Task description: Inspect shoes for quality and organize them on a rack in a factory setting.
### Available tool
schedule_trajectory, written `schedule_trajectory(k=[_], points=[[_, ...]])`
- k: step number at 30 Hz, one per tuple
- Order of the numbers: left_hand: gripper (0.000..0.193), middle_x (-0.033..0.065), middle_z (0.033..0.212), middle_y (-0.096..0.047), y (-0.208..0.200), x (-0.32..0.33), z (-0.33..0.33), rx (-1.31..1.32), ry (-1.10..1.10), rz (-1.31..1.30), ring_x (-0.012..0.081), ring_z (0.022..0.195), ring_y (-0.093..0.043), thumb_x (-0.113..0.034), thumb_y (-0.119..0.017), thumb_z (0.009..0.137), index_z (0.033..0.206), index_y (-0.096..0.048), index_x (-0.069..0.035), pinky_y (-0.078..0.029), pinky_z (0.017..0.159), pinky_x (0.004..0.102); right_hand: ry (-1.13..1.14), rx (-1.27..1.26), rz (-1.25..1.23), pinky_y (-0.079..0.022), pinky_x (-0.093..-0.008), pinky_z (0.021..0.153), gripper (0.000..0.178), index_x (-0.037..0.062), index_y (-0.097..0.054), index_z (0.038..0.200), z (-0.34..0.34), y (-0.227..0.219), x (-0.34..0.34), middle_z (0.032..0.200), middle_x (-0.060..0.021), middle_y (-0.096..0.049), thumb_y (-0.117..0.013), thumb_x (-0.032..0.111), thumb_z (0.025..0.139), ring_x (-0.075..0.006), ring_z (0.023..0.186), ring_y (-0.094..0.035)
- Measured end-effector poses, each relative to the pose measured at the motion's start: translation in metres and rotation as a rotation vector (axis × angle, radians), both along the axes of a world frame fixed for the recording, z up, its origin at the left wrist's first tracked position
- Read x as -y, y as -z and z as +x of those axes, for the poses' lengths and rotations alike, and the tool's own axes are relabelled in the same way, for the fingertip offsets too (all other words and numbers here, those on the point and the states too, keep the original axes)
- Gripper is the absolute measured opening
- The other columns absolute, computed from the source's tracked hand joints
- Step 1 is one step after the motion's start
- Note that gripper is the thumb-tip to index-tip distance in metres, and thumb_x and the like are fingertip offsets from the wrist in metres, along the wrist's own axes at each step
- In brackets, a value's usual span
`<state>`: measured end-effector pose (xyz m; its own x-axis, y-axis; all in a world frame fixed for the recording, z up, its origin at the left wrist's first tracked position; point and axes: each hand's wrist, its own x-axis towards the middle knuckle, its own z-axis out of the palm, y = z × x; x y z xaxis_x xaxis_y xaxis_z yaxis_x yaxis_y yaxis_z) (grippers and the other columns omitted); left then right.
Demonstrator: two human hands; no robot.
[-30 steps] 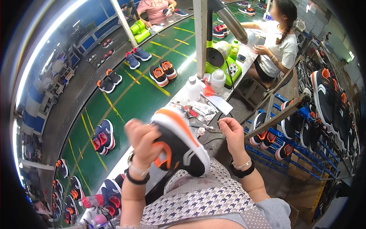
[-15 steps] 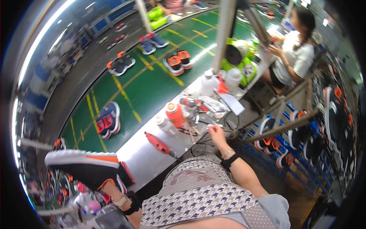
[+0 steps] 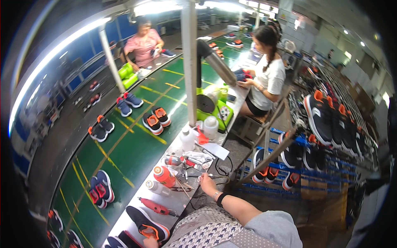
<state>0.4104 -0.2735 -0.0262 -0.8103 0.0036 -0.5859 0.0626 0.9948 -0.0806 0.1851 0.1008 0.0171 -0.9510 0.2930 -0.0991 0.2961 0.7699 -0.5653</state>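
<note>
Resting on the white worktop, near the edge facing the person, a black shoe with an orange lining had the left hand at its opening; those fingers were mostly hidden, so I couldn't tell whether they gripped it. Farther along that same edge was the right hand, its fingers bunched narrow; whether they pinched something small, I couldn't make out. Nearer the shoe lay a red tool, just beside a white bottle and an orange-red bottle.
</note>
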Motion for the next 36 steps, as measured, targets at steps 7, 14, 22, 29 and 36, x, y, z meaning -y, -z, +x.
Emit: schedule_trajectory(k=[7, 14, 22, 29, 36], points=[[0.038, 0.0234, 0.077, -0.061, -0.017, -0.008, -0.066, -0.128, -0.687, 0.327, 0.0388, 0.08, -0.058, -0.034, -0.058, 0.074, 0.09, -0.061, 0.0, -0.046, 0.072, 0.043, 0.104, -0.081, -0.057, -0.045, -0.0482, 0.065, 0.024, 0.0079, -0.043, 0.104, 0.004, -0.008, -0.026, 0.081, -0.0198, -0.061, -0.044, 0.024, 0.086, -0.0377, 0.075, -0.059], [0.034, 0.0214, 0.074, -0.06, -0.055, -0.036, -0.125, -0.1, -0.446, 0.5, 0.0352, 0.075, -0.059, -0.03, -0.059, 0.073, 0.087, -0.06, 0.001, -0.046, 0.068, 0.0406, 0.179, -0.157, -0.237, -0.044, -0.046, 0.073, 0.022, 0.0059, -0.044, 0.102, 0.067, 0.001, -0.04, 0.092, -0.0225, -0.059, -0.043, 0.01, 0.081, -0.0393, 0.087, -0.056], [0.031, 0.0192, 0.07, -0.059, -0.091, -0.065, -0.122, -0.014, -0.247, 0.658, 0.031, 0.069, -0.059, -0.026, -0.06, 0.071, 0.084, -0.059, 0.002, -0.045, 0.063, 0.0379, 0.757, 0.192, -0.604, -0.049, -0.036, 0.057, 0.024, 0.0056, -0.052, 0.092, 0.168, 0.054, -0.082, 0.075, -0.013, -0.059, -0.056, 0.003, 0.069, -0.0259, 0.067, -0.062], [0.028, 0.0172, 0.066, -0.058, -0.119, -0.032, -0.1, 0.09, -0.103, 0.672, 0.0274, 0.064, -0.059, -0.022, -0.061, 0.069, 0.082, -0.058, 0.003, -0.045, 0.06, 0.0355, 1.004, 0.263, -0.474, -0.05, -0.0347, 0.058, 0.012, 0.0048, -0.062, 0.078, 0.272, 0.087, -0.099, 0.067, -0.0166, -0.062, -0.051, 0.009, 0.074, -0.0258, 0.06, -0.063], [0.027, 0.0167, 0.069, -0.059, -0.135, -0.022, -0.069, 0.083, -0.116, 0.708, 0.0276, 0.066, -0.059, -0.018, -0.063, 0.067, 0.084, -0.057, 0.003, -0.045, 0.061, 0.0342, 0.804, 0.599, -0.289, -0.047, -0.0369, 0.049, 0.02, 0.0004, -0.059, 0.058, 0.301, 0.098, -0.108, 0.055, -0.0149, -0.058, -0.05, 0.008, 0.073, -0.0254, 0.051, -0.06]])
